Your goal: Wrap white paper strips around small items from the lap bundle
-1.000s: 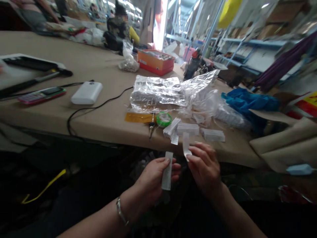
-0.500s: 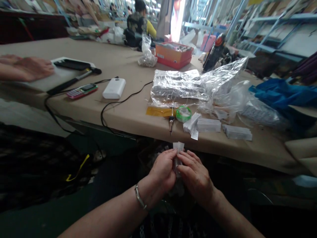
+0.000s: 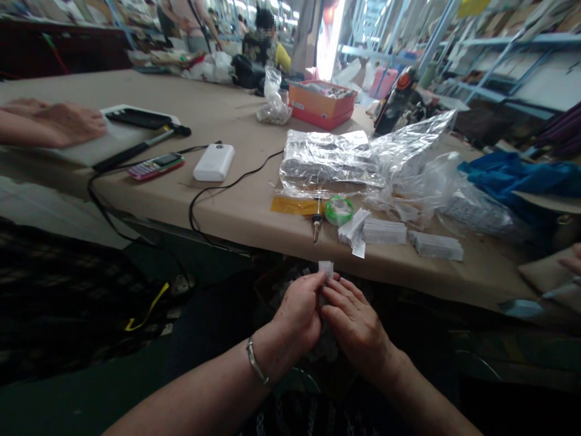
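Note:
My left hand (image 3: 299,312) and my right hand (image 3: 354,324) meet below the table's front edge, both pinching a small white paper strip (image 3: 325,267) whose top end sticks up between the fingertips. The rest of the strip is hidden by my fingers. On the table just above lie stacks of the same white strips (image 3: 385,231), (image 3: 436,245), with some loose ones (image 3: 353,229) fanned out beside them. A metal bracelet sits on my left wrist.
A green tape roll (image 3: 338,210), a soldering iron (image 3: 316,223), crinkled plastic bags (image 3: 336,158), a white power bank (image 3: 213,162), a pink phone (image 3: 156,166) and an orange box (image 3: 321,103) lie on the tan table (image 3: 236,212). Another person's hand (image 3: 59,121) rests far left; blue cloth (image 3: 508,175) lies right.
My hands, apart a second ago with one strip in each, have come together around the strips. The camera view has shifted left, bringing another person's hand into sight.

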A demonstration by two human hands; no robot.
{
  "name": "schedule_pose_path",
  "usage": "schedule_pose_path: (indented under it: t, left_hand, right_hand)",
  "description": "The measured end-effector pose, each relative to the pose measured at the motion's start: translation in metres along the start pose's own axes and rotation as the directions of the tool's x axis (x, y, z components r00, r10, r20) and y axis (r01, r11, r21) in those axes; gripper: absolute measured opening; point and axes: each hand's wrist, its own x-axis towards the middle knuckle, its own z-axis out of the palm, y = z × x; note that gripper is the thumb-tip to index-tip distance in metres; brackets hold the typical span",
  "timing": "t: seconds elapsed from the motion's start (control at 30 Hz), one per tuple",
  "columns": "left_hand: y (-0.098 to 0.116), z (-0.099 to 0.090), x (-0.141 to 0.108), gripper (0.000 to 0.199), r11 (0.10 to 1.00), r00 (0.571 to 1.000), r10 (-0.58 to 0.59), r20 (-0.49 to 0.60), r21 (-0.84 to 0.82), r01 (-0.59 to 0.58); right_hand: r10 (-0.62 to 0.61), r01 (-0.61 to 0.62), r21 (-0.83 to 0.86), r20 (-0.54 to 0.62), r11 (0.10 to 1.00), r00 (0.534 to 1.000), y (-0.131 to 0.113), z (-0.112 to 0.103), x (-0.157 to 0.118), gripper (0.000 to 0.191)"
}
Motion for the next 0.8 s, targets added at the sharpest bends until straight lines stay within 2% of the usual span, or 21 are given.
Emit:
schedule_pose_path:
  t: [0.13,0.3,0.37,0.4,0.43,0.47,0.5,0.53,0.57,0.63,0.7,0.8]
  left_hand:
    - [-0.003,-0.004,0.002,0.014,0.999,0.997,-0.027,0.065,0.033,0.025]
    - [0.001,-0.005,-0.003,0.012,0.992,0.997,-0.043,0.065,0.122,0.035]
    - [0.006,-0.005,-0.008,0.011,0.983,0.993,-0.079,0.086,0.175,0.063]
    - [0.009,-0.004,-0.011,0.011,0.973,0.989,-0.107,0.101,0.216,0.083]
    - [0.012,-0.004,-0.013,0.013,0.959,0.983,-0.142,0.119,0.262,0.107]
    - [0.014,-0.004,-0.016,0.015,0.942,0.973,-0.184,0.142,0.307,0.133]
    - [0.015,-0.004,-0.019,0.016,0.926,0.959,-0.225,0.173,0.344,0.155]
    - [0.015,-0.004,-0.021,0.017,0.914,0.942,-0.259,0.211,0.369,0.169]
    - [0.015,-0.005,-0.023,0.017,0.907,0.925,-0.285,0.254,0.385,0.173]
    - [0.012,-0.007,-0.025,0.019,0.896,0.893,-0.320,0.317,0.408,0.176]
    - [0.008,-0.008,-0.027,0.020,0.885,0.879,-0.337,0.336,0.431,0.175]
    - [0.005,-0.011,-0.027,0.021,0.871,0.889,-0.332,0.314,0.465,0.161]
  right_hand:
    - [0.014,-0.014,0.006,0.039,1.000,0.999,-0.001,0.001,0.000,0.025]
    - [0.022,-0.026,0.108,0.032,0.994,0.999,-0.003,-0.006,-0.003,0.023]
    - [0.120,-0.112,0.239,-0.020,0.965,0.993,0.001,-0.012,-0.005,0.033]
    - [0.227,-0.199,0.320,-0.052,0.926,0.973,0.004,-0.016,-0.006,0.034]
    - [0.359,-0.303,0.416,-0.061,0.857,0.932,0.009,-0.018,-0.006,0.032]
    - [0.488,-0.404,0.526,-0.024,0.749,0.873,0.015,-0.020,-0.006,0.031]
    - [0.579,-0.480,0.637,0.064,0.603,0.813,0.021,-0.022,-0.005,0.032]
    - [0.610,-0.524,0.731,0.189,0.436,0.770,0.027,-0.022,-0.002,0.037]
    - [0.575,-0.546,0.795,0.325,0.265,0.751,0.033,-0.022,0.000,0.044]
    - [0.385,-0.573,0.819,0.535,-0.017,0.752,0.041,-0.021,0.006,0.056]
    - [0.235,-0.593,0.790,0.613,-0.155,0.755,0.045,-0.018,0.009,0.057]
    - [0.177,-0.590,0.770,0.633,-0.242,0.754,0.044,-0.011,0.010,0.046]
